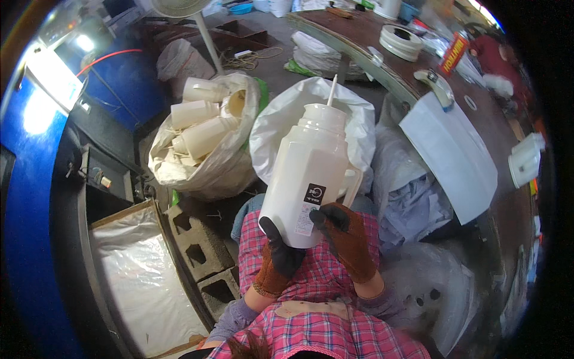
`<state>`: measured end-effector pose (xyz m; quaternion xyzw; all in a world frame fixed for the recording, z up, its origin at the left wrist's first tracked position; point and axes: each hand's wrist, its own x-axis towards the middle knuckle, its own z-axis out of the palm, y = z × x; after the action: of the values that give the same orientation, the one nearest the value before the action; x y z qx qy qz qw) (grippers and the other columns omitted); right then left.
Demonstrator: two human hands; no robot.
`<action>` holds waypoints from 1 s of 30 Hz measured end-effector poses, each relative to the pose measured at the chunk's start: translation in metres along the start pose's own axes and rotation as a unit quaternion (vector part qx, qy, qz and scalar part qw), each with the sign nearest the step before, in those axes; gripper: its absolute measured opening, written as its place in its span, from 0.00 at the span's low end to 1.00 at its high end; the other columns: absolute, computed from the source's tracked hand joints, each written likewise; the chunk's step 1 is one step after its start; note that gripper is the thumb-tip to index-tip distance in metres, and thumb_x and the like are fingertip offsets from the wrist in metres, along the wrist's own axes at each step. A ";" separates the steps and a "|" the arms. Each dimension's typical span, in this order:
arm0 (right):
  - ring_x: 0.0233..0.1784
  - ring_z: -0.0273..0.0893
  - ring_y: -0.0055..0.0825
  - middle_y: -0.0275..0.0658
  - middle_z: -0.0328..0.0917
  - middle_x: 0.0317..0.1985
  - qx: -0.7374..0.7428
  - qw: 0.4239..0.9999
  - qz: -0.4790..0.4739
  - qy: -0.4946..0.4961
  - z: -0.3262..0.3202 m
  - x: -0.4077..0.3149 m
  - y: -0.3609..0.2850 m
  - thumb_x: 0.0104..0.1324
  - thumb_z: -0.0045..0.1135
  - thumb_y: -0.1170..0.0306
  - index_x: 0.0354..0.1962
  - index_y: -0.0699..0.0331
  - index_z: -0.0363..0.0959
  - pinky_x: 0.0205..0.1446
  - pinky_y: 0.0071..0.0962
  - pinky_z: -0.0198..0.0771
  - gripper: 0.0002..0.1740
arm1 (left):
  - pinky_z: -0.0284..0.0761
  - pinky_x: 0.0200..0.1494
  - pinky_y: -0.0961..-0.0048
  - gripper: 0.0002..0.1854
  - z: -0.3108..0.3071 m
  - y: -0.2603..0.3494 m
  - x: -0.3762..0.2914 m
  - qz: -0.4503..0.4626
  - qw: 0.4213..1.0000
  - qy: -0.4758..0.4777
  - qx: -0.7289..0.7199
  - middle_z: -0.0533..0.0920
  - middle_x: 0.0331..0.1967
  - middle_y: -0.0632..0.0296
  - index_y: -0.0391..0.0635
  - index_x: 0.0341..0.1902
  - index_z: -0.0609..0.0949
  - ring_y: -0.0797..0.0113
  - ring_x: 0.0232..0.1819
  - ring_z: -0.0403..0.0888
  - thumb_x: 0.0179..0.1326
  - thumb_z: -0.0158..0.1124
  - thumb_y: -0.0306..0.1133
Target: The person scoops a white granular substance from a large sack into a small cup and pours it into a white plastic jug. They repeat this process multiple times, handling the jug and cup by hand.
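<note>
A white plastic jug body with a side handle (291, 166) is tilted above my lap, its spouted top pointing away from me. A thin pale stick of plastic (332, 89) rises beyond its mouth. My left hand (280, 253), in a brown glove with black fingers, holds the jug's lower left side. At the lower right, my gloved right hand (343, 238) has thumb and fingertips pinched together against the edge of a printed label (305, 220). Above that label is a black sticker (315, 194). Whether the right fingertips grip the label's edge is not clear.
A woven sack (215, 175) of similar jug parts stands at left, beside an open white bag (273, 134) behind the jug. Concrete blocks (202, 244) and a plastic-lined box (139, 269) lie lower left. On the right, a workbench (489, 134) bears white sheets (453, 157).
</note>
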<state>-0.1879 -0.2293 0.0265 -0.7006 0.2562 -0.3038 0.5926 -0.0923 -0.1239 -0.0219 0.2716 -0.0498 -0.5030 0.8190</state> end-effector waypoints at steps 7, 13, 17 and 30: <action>0.32 0.79 0.35 0.47 0.78 0.31 -0.064 0.998 -0.018 0.006 -0.010 -0.002 0.003 0.66 0.58 0.73 0.36 0.71 0.76 0.35 0.31 0.73 0.07 | 0.69 0.65 0.63 0.45 0.009 -0.006 -0.002 -0.037 0.997 0.063 0.022 0.74 0.62 0.58 0.48 0.70 0.64 0.62 0.62 0.72 0.62 0.42 0.72; 0.30 0.78 0.38 0.44 0.77 0.30 -0.100 0.992 -0.071 0.025 -0.006 0.001 0.007 0.65 0.59 0.75 0.34 0.69 0.77 0.32 0.34 0.74 0.04 | 0.68 0.65 0.63 0.45 0.007 -0.010 0.002 -0.001 0.998 0.041 0.045 0.74 0.62 0.59 0.48 0.70 0.63 0.62 0.62 0.72 0.61 0.45 0.72; 0.28 0.78 0.37 0.45 0.77 0.29 -0.136 0.985 -0.105 0.028 -0.005 0.001 0.010 0.64 0.60 0.75 0.34 0.70 0.76 0.31 0.32 0.73 0.05 | 0.67 0.66 0.63 0.45 0.005 -0.008 0.002 -0.011 0.998 0.053 0.021 0.73 0.63 0.59 0.47 0.70 0.63 0.62 0.62 0.72 0.61 0.48 0.70; 0.19 0.76 0.41 0.45 0.76 0.18 -0.226 0.971 -0.067 0.032 -0.007 0.014 0.019 0.62 0.65 0.58 0.20 0.67 0.74 0.24 0.34 0.68 0.21 | 0.73 0.56 0.63 0.17 -0.058 -0.024 -0.007 0.189 0.824 -0.048 0.532 0.78 0.53 0.51 0.44 0.56 0.79 0.53 0.54 0.77 0.64 0.59 0.28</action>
<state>-0.1829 -0.2471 0.0101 -0.8219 0.2894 -0.2995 0.3886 -0.0940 -0.1035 -0.0817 0.6259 -0.3994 -0.2458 0.6232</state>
